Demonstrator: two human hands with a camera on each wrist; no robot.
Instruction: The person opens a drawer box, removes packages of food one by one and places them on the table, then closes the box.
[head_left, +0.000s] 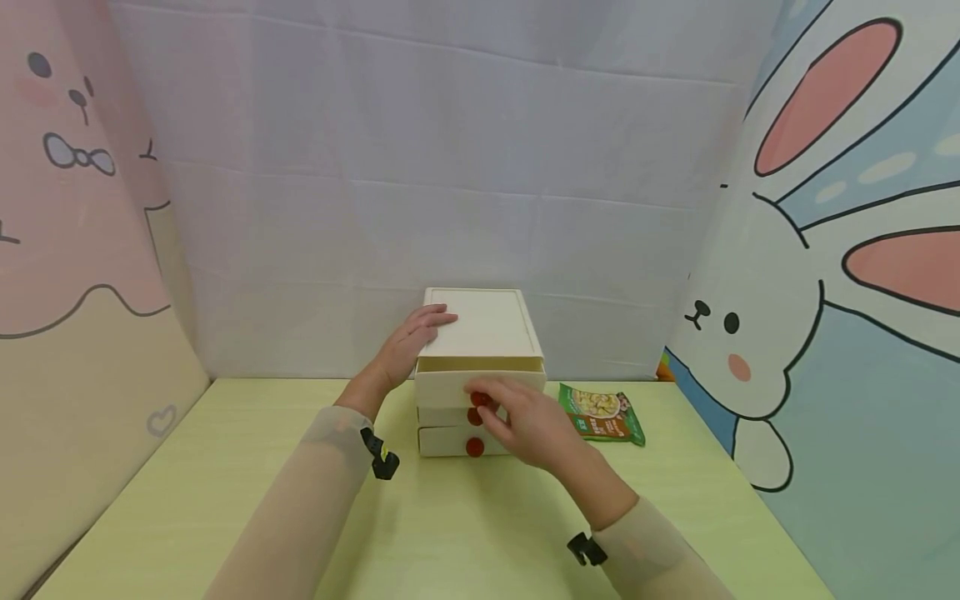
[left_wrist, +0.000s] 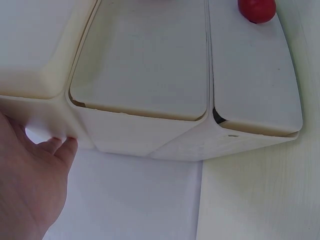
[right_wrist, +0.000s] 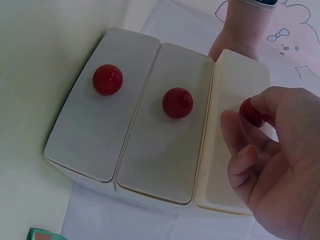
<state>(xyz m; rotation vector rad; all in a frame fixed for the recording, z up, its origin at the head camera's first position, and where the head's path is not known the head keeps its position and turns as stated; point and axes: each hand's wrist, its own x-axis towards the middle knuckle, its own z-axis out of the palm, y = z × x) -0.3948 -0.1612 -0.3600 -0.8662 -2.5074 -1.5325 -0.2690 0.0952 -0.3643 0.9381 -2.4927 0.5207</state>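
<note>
A small white drawer cabinet [head_left: 487, 321] with three stacked drawers stands against the back cloth. Its top drawer [head_left: 442, 388] is pulled partly out, leaving a gap under the cabinet's top. In the right wrist view, my right hand [right_wrist: 285, 160] pinches the top drawer's red knob [right_wrist: 250, 113] between thumb and finger. Over the cabinet's upper left edge lies my left hand [head_left: 408, 346], its fingers extended on the top; the left wrist view shows this hand [left_wrist: 30, 180] against the side. The middle knob [right_wrist: 177, 103] and bottom knob [right_wrist: 107, 80] are untouched, with their drawers closed.
A green and brown food packet [head_left: 603, 414] lies on the table just right of the cabinet. Pale yellow-green tabletop [head_left: 225, 467] extends in front and to both sides. A white cloth [head_left: 450, 167] hangs behind, with cartoon-printed panels [head_left: 862, 375] at either side.
</note>
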